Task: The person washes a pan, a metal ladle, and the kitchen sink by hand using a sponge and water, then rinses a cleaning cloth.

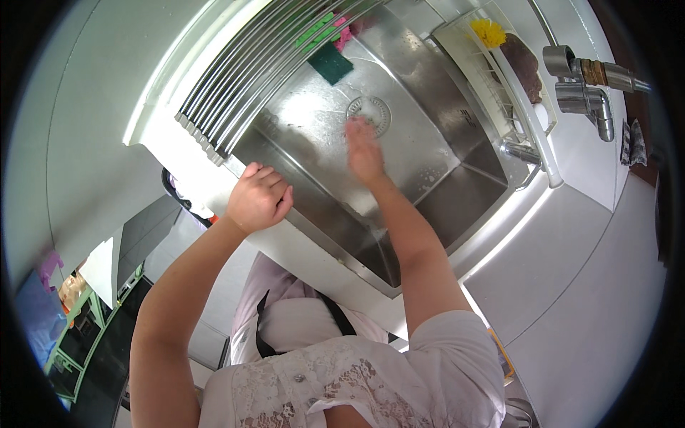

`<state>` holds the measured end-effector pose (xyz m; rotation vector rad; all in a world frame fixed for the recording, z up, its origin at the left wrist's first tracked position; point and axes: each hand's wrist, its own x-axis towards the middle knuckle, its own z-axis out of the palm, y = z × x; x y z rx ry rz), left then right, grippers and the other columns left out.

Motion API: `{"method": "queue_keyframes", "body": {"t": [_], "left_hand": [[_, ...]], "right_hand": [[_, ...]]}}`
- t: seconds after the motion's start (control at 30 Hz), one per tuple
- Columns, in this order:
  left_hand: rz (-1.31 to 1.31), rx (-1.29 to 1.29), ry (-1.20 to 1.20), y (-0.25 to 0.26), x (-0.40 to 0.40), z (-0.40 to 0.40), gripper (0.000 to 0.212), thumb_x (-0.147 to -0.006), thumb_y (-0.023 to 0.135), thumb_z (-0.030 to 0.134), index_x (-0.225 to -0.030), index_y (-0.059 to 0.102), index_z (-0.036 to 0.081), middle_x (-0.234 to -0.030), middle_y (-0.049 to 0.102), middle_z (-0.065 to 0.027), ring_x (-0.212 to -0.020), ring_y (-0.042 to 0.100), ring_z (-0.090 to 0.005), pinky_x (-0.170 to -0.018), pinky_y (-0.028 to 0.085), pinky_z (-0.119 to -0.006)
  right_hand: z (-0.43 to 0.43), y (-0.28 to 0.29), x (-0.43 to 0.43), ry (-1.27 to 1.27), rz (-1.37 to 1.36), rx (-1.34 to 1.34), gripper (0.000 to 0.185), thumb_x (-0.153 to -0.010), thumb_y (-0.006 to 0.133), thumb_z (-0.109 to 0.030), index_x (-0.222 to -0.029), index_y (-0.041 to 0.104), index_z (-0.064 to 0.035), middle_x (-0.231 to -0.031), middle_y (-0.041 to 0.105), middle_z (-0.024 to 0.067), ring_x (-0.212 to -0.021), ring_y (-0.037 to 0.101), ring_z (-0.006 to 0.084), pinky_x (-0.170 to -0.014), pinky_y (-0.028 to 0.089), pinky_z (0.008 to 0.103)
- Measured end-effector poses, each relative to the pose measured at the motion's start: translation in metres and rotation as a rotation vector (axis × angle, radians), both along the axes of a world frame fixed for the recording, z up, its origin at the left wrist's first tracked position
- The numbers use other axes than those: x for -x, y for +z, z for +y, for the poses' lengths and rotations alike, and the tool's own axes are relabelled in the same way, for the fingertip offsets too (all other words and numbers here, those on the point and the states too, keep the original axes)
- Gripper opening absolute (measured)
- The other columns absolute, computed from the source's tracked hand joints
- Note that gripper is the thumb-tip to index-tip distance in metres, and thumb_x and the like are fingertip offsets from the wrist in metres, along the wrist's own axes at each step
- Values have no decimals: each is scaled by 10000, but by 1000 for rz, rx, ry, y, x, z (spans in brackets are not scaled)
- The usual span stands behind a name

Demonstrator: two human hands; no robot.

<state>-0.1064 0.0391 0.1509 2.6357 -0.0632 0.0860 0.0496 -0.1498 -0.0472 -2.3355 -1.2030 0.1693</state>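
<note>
My right hand (pixel 366 152) is down in the stainless steel sink (pixel 326 155), blurred, with its fingers stretched over the drain strainer (pixel 377 115). Nothing shows in it. Whitish foam or water covers part of the strainer. Curled into a loose fist, my left hand (pixel 260 198) is at the sink's front rim, close to the end of the metal-rod drying rack (pixel 235 91); no object is visible in it. Beyond the drain, a dark green scouring pad (pixel 330 63) lies on the sink floor. Green and pink cloths (pixel 321 33) are partly hidden under the rods.
A white wire caddy (pixel 527 128) along the sink's right side holds a yellow scrubber (pixel 487 33) and a brown item (pixel 519 64). The chrome faucet (pixel 586 101) stands beyond it. Pale countertop (pixel 535 257) borders the sink at right. A green-framed rack (pixel 80 337) stands at lower left.
</note>
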Motion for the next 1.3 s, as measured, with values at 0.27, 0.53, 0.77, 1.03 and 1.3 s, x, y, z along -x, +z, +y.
{"method": "queue_keyframes", "body": {"t": [0.27, 0.53, 0.77, 1.03, 1.3], "left_hand": [[-13, 9, 10, -2, 3, 0, 97, -702, 580, 50, -610, 549, 63, -659, 566, -36, -646, 514, -202, -685, 381, -322], [-9, -5, 7, 0, 3, 0, 112, -694, 580, 50, -591, 541, 64, -638, 553, -40, -635, 507, -201, -668, 373, -320], [-16, 10, 23, 0, 4, 1, 122, -694, 588, 66, -581, 542, 66, -614, 537, -41, -636, 506, -207, -669, 375, -322], [-30, 13, 39, -4, 7, 1, 131, -699, 593, 81, -580, 543, 59, -601, 525, -45, -645, 504, -210, -699, 381, -320], [-35, 21, 30, -3, 8, 1, 136, -723, 583, 103, -599, 560, 54, -619, 531, -55, -657, 512, -209, -700, 380, -315]], "right_hand": [[-1, 31, -47, -264, -133, 38, 296, -720, 649, -202, -996, 622, -100, -1002, 571, 52, -987, 476, 259, -881, 343, 408], [10, 32, -49, -245, -150, 251, 276, -672, 690, -278, -870, 655, -89, -939, 590, 43, -995, 454, 236, -856, 330, 372], [34, 21, -62, -209, -189, 466, 198, -717, 626, -228, -810, 622, -54, -879, 586, 105, -916, 503, 267, -822, 363, 413], [28, -16, -59, -249, -290, 513, 222, -695, 645, -316, -746, 684, -103, -851, 662, 70, -918, 539, 245, -858, 350, 365], [19, 53, -63, -225, -233, 467, 298, -661, 678, -359, -768, 680, -80, -816, 652, 94, -920, 537, 256, -831, 370, 369]]}}
